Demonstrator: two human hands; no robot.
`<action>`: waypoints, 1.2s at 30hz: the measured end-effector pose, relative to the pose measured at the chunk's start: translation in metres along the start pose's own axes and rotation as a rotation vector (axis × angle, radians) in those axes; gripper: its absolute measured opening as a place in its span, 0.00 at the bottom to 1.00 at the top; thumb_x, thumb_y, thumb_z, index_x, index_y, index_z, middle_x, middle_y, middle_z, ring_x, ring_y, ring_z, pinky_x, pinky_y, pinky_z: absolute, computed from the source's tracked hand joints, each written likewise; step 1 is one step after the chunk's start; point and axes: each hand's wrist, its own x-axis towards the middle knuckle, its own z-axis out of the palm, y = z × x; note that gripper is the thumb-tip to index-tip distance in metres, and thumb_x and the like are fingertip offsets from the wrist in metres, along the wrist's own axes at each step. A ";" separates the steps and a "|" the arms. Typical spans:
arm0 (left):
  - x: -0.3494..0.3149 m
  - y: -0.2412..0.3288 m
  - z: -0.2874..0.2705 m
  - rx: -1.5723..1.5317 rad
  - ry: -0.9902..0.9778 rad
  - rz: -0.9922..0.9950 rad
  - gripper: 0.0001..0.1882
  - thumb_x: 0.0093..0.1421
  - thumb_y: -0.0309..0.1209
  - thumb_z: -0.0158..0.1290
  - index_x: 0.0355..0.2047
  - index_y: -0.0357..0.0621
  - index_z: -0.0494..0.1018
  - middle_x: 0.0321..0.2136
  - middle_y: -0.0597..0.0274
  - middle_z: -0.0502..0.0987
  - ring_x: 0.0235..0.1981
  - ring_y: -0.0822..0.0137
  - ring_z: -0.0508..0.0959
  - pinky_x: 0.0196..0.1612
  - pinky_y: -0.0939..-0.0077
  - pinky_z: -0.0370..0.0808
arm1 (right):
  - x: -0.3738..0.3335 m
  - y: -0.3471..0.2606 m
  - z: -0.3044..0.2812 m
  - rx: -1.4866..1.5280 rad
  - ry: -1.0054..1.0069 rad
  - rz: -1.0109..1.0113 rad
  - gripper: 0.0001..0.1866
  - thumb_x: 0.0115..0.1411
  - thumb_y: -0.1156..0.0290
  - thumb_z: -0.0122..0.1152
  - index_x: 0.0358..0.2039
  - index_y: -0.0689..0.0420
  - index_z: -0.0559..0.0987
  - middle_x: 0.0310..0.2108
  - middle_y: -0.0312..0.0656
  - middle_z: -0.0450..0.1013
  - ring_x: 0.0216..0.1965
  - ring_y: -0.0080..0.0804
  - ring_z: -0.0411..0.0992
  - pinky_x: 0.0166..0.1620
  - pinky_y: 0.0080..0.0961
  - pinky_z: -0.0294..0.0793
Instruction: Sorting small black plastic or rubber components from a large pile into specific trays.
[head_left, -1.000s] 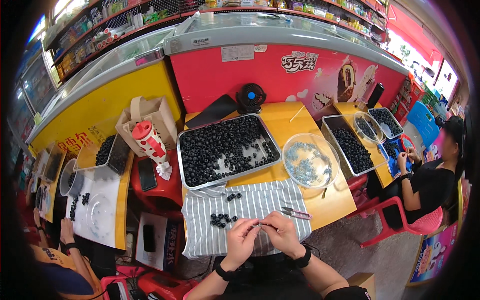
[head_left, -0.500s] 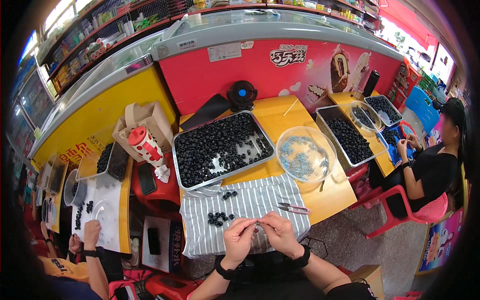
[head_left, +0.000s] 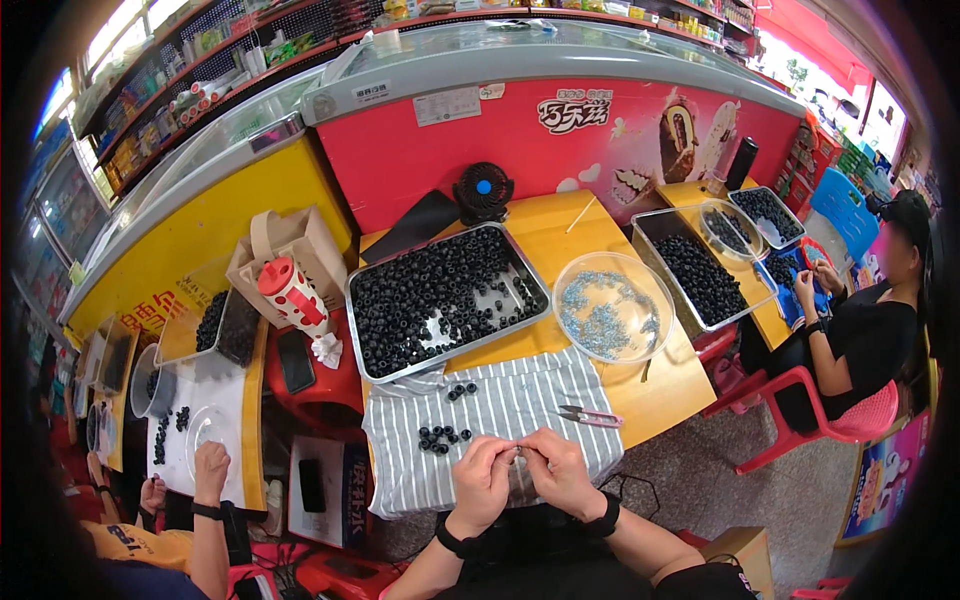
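My left hand (head_left: 484,476) and my right hand (head_left: 556,470) meet fingertip to fingertip over the near edge of a grey striped cloth (head_left: 520,390). Both are closed in a pinch on something small and dark that I cannot make out. Left of them on the cloth lie several black ring-shaped pieces (head_left: 440,437), with a smaller group (head_left: 461,391) just beyond. Pink-handled thread snips (head_left: 590,416) rest on the cloth to the right. Behind it stands a metal tray (head_left: 372,378) heaped with black pieces (head_left: 420,300). A clear round dish (head_left: 655,352) holds small bluish bits (head_left: 600,318).
A small black fan (head_left: 484,190) stands behind the tray. On a red stool (head_left: 335,385) at left are a phone (head_left: 296,360) and a red-and-white cup (head_left: 292,292). A co-worker (head_left: 860,330) sits at right; another person's hand (head_left: 211,468) works at the left table.
My hands stay pinched together, with only a slight shift. At left, the other person's raised hand has moved rightward, away from their other hand.
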 end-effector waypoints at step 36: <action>0.002 -0.009 0.003 -0.495 -0.119 -0.514 0.03 0.60 0.22 0.55 0.34 0.36 0.77 0.22 0.64 0.77 0.20 0.75 0.75 0.22 0.85 0.69 | 0.000 0.003 -0.004 -0.150 0.073 -0.189 0.08 0.47 0.86 0.57 0.31 0.65 0.76 0.26 0.47 0.73 0.24 0.39 0.74 0.27 0.28 0.72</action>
